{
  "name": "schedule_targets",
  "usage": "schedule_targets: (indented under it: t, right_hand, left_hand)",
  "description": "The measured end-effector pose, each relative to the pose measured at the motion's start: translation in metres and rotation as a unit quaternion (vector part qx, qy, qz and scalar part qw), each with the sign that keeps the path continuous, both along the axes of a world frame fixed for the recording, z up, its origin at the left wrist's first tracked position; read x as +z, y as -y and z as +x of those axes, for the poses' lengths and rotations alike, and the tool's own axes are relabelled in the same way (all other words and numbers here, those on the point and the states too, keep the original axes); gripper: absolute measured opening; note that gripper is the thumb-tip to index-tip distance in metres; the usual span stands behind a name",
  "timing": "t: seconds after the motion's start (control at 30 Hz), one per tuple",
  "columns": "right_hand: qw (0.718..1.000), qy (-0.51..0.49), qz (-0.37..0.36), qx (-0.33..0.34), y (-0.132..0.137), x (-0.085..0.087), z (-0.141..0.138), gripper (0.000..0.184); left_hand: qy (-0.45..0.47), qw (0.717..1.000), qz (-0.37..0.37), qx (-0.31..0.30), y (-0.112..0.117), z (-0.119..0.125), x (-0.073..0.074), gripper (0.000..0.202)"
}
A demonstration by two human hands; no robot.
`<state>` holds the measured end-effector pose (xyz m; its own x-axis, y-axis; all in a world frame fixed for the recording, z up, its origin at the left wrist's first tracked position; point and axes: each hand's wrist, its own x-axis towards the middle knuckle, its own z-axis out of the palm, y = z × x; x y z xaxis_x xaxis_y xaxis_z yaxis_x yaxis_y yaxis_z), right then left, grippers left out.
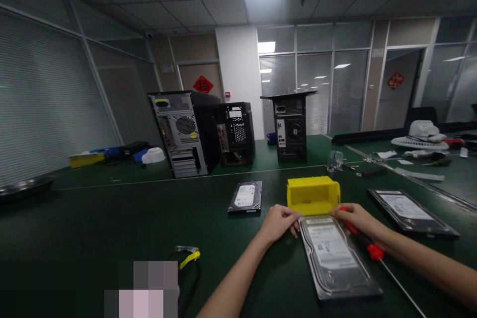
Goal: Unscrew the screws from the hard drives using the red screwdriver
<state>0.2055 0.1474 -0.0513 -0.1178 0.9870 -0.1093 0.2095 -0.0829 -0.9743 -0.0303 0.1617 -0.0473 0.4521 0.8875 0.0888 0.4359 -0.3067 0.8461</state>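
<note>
A hard drive (331, 253) lies label side up on the green table in front of me, its near end towards me. My left hand (281, 223) is closed, with thumb and fingertips at the drive's far left corner. In my right hand (356, 218) is a screwdriver (375, 252) with a red handle, its shaft pointing back towards me. The thumb and index finger of that hand meet at the drive's far right corner; whether they pinch something small is hidden. Just beyond the drive stands a yellow plastic bin (313, 196), its open side facing me.
A second hard drive (246, 196) lies left of the bin, and a third (412, 212) to the right. Computer cases (186, 134) stand farther back. A yellow-and-black item (191, 258) is at lower left. Loose tools and parts (372, 169) lie at right.
</note>
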Motion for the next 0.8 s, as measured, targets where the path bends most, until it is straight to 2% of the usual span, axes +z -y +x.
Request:
schedule_targets:
  t: [0.07, 0.13, 0.2, 0.3, 0.37, 0.43, 0.67, 0.8]
  right_hand:
    - [1.000, -0.024, -0.005, 0.010, 0.000, 0.001, 0.001, 0.021]
    - [0.999, -0.038, -0.014, 0.016, 0.000, 0.001, 0.002, 0.018]
    - [0.999, -0.034, -0.022, 0.012, 0.000, 0.001, 0.004, 0.016]
    - [0.999, -0.011, -0.030, 0.012, -0.001, 0.002, 0.006, 0.017]
    - [0.999, 0.005, -0.031, 0.018, -0.002, 0.000, 0.009, 0.019]
    - [0.999, 0.010, -0.026, 0.028, -0.004, -0.004, 0.012, 0.021]
    - [0.999, 0.032, 0.014, 0.035, -0.008, -0.016, 0.018, 0.026]
    - [0.994, 0.086, 0.055, 0.044, -0.009, -0.011, 0.021, 0.028]
  left_hand:
    - [0.002, 1.000, -0.016, -0.020, -0.002, -0.004, 0.002, 0.043]
    - [0.000, 1.000, -0.008, -0.003, -0.002, -0.007, 0.005, 0.044]
    - [-0.006, 0.998, 0.035, 0.056, -0.001, -0.008, 0.009, 0.048]
    - [-0.038, 0.979, 0.129, 0.156, 0.002, -0.007, 0.012, 0.049]
    - [-0.063, 0.970, 0.154, 0.177, 0.003, -0.007, 0.013, 0.048]
    - [-0.068, 0.975, 0.141, 0.156, 0.004, -0.007, 0.013, 0.048]
    - [-0.019, 0.999, 0.039, 0.018, 0.004, -0.008, 0.013, 0.045]
    - [-0.014, 0.999, 0.039, 0.006, 0.003, -0.009, 0.015, 0.042]
